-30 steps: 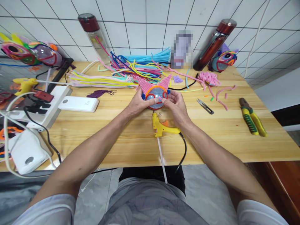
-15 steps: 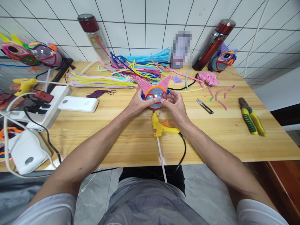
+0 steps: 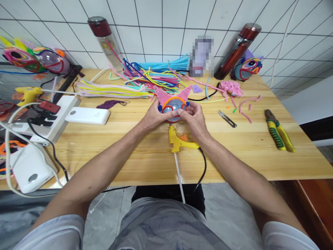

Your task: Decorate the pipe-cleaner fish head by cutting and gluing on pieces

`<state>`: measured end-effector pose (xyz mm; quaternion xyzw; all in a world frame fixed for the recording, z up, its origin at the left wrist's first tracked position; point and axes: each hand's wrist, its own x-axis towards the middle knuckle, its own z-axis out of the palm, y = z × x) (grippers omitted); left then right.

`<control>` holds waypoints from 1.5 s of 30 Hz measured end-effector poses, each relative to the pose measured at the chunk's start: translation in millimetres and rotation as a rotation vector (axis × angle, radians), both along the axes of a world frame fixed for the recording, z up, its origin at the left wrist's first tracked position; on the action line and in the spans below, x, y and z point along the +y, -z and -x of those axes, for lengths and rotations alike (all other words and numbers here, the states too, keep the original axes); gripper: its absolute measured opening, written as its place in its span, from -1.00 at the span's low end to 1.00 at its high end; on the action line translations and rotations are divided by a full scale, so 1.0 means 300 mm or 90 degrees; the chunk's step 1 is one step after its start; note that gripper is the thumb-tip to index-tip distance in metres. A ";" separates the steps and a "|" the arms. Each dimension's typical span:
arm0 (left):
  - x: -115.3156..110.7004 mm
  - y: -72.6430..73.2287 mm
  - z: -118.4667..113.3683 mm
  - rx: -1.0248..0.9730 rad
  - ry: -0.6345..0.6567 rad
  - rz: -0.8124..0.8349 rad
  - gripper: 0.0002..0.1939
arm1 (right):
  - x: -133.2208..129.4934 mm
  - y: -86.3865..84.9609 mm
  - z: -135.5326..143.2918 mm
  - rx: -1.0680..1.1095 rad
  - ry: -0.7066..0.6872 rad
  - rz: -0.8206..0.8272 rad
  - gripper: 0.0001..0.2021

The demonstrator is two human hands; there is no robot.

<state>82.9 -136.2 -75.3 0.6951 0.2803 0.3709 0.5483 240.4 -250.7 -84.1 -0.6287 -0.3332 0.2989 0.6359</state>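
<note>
A clear plastic ball (image 3: 172,107) trimmed with orange and red pipe cleaners and two pink cone ears sits between my hands over the middle of the wooden table (image 3: 130,152). My left hand (image 3: 153,118) cups its left side with the thumb on the front. My right hand (image 3: 194,118) grips its right side, fingertips pressing the red trim at the lower front. A yellow glue gun (image 3: 179,141) lies on the table just below my hands, with a white glue stick poking out toward me.
A heap of coloured pipe cleaners (image 3: 145,78) lies behind the ball. Small scissors (image 3: 227,118) and yellow-green pliers (image 3: 279,134) rest to the right. A white power bank (image 3: 87,115), a power strip (image 3: 49,116) and cables crowd the left. Two bottles and finished ball figures stand along the tiled wall.
The ball has tipped slightly and both thumbs have shifted over its lower front trim. The view has moved down a little.
</note>
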 end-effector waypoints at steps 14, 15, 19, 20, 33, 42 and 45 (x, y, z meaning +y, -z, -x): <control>-0.008 -0.012 0.003 -0.026 0.033 0.010 -0.07 | -0.004 -0.001 0.000 0.021 -0.009 -0.014 -0.24; -0.007 -0.011 0.005 -0.028 0.031 0.012 -0.09 | -0.004 0.000 -0.003 0.021 -0.011 -0.014 -0.24; -0.004 -0.010 0.011 -0.030 0.056 0.022 -0.12 | -0.002 0.008 -0.012 0.007 -0.013 -0.012 -0.22; -0.004 -0.010 0.011 -0.033 0.064 0.023 -0.12 | -0.001 0.012 -0.012 0.000 -0.013 -0.011 -0.22; -0.005 -0.012 0.001 -0.037 0.032 0.001 -0.10 | -0.009 -0.012 -0.024 0.008 -0.043 0.002 -0.29; -0.005 0.000 -0.011 -0.063 -0.005 -0.005 -0.15 | 0.001 0.000 -0.018 -0.021 -0.034 -0.002 -0.19; 0.000 0.001 -0.011 -0.063 -0.013 -0.001 -0.16 | -0.001 0.003 -0.025 -0.010 -0.042 -0.009 -0.19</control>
